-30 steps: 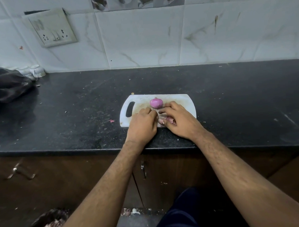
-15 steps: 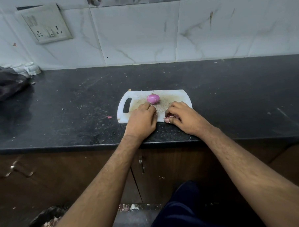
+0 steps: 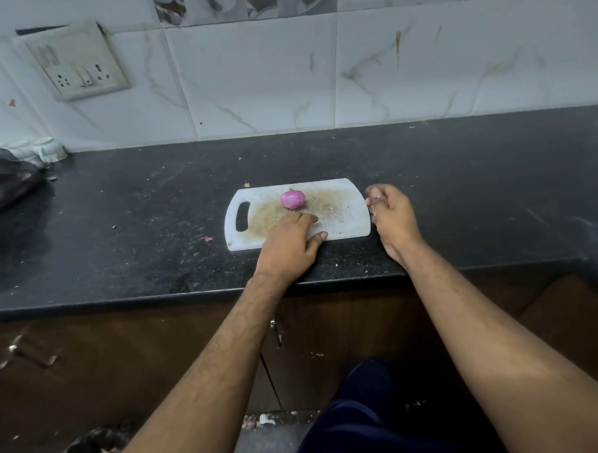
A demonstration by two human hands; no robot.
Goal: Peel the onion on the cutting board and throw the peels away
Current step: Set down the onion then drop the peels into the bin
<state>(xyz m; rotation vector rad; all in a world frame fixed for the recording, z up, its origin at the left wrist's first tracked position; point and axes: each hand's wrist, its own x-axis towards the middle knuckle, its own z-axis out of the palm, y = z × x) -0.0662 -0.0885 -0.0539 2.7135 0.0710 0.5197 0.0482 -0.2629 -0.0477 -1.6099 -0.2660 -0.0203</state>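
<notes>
On the speckled black stone worktop point(image 3: 119, 213) below white marbled wall tiles, the peeled purple onion point(image 3: 292, 199) sits on the stained white plastic cutting board point(image 3: 350, 220), my left hand point(image 3: 288, 244) flat on the board just before it, while my right hand point(image 3: 391, 215), beside the board's right edge, is curled around something I cannot make out.

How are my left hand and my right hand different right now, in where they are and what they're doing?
The left hand lies on the cutting board, fingers stretched flat toward the onion; the right hand sits off the board's right end, over the counter. The left hand holds nothing; the right hand's fingers are curled together, apparently round gathered peels, though these barely show. Neither hand grips the onion.
</notes>
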